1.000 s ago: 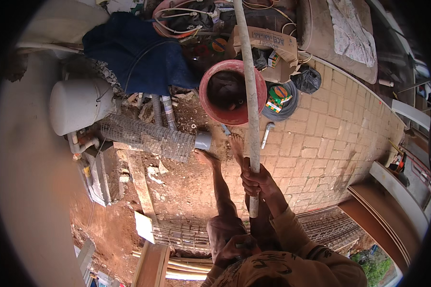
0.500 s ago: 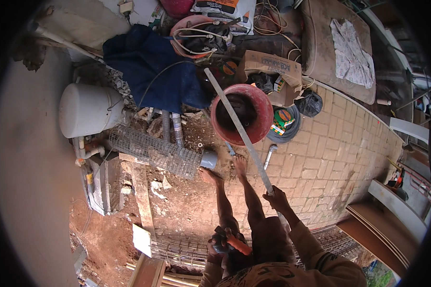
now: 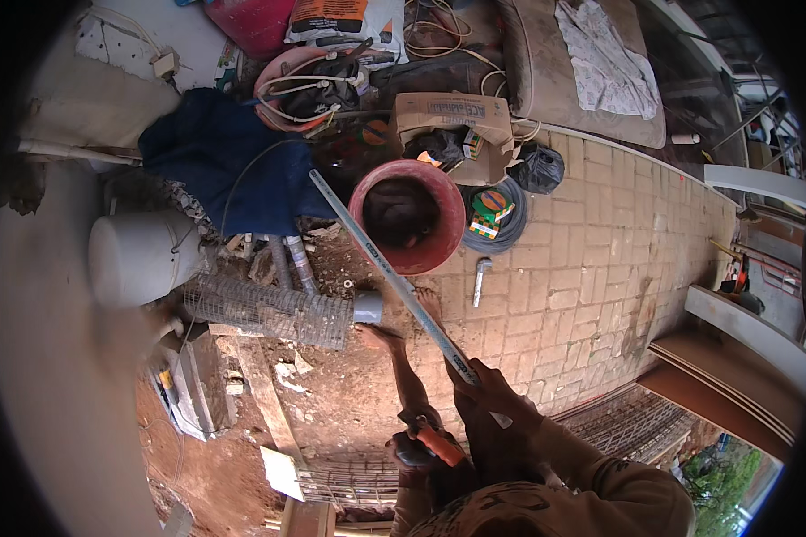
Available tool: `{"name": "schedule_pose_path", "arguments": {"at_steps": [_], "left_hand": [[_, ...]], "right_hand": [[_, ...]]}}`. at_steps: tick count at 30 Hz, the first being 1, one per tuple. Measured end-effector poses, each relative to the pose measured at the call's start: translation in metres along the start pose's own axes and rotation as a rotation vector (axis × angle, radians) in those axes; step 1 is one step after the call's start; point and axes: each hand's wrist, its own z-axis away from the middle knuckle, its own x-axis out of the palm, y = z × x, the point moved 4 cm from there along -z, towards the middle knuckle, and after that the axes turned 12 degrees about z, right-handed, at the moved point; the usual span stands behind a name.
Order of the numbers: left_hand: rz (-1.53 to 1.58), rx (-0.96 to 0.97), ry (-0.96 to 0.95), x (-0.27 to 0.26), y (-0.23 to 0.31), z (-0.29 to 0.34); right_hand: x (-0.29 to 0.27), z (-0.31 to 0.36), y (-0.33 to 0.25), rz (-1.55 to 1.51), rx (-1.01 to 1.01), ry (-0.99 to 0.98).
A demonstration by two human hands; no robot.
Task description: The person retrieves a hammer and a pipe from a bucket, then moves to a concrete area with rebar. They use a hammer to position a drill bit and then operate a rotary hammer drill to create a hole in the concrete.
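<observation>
My right hand (image 3: 491,392) is closed round the near end of a long, thin grey metal bar (image 3: 383,261). The bar slants up to the left, and its far end passes over the left rim of a red bucket (image 3: 454,234). Printed marks run along its upper face. Low in the picture my left hand (image 3: 401,453) grips a black-and-orange power tool (image 3: 441,445), whose exact kind I cannot make out. The tool is close to my lap, apart from the bar. My bare feet are on the ground beyond the hands.
A wire mesh roll (image 3: 269,311) lies at left beside a white tub (image 3: 136,259). A cardboard box (image 3: 452,112), a wire coil (image 3: 516,234) and a chrome pipe piece (image 3: 480,282) lie near the bucket. Stacked boards (image 3: 716,385) stand at right.
The bar has swung left and turned, showing its printed face, and my right hand has moved left and slightly down with it. The whole view has shifted right. The power tool stays in my left hand.
</observation>
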Motion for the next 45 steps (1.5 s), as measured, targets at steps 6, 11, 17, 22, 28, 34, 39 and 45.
{"name": "schedule_pose_path", "arguments": {"at_steps": [6,11,17,22,28,34,39,45], "left_hand": [[0.010,-0.042,0.111,-0.017,-0.003,-0.001],[-0.026,0.069,0.095,0.045,-0.005,-0.001],[-0.202,0.142,0.105,0.050,0.002,-0.024],[-0.058,0.058,0.052,0.046,-0.001,-0.025],[-0.022,0.126,0.044,0.029,-0.004,-0.031],[-0.274,0.177,0.166,0.044,-0.001,-0.035],[-0.388,0.427,0.601,0.074,-0.026,-0.032],[-0.473,0.329,0.535,0.076,-0.029,-0.032]], "right_hand": [[-0.023,0.049,-0.027,0.097,0.025,-0.087],[-0.008,0.072,0.006,0.177,-0.289,0.039],[0.027,0.088,0.032,0.071,-0.123,-0.371],[0.036,0.093,0.026,-0.019,-0.064,-0.518],[0.019,0.103,0.017,-0.128,-0.145,-0.482],[0.002,0.105,0.000,-0.137,-0.147,-0.511],[0.000,0.102,-0.001,0.068,-0.160,-0.543],[0.033,0.123,0.027,-0.093,-0.151,-0.501]]}}
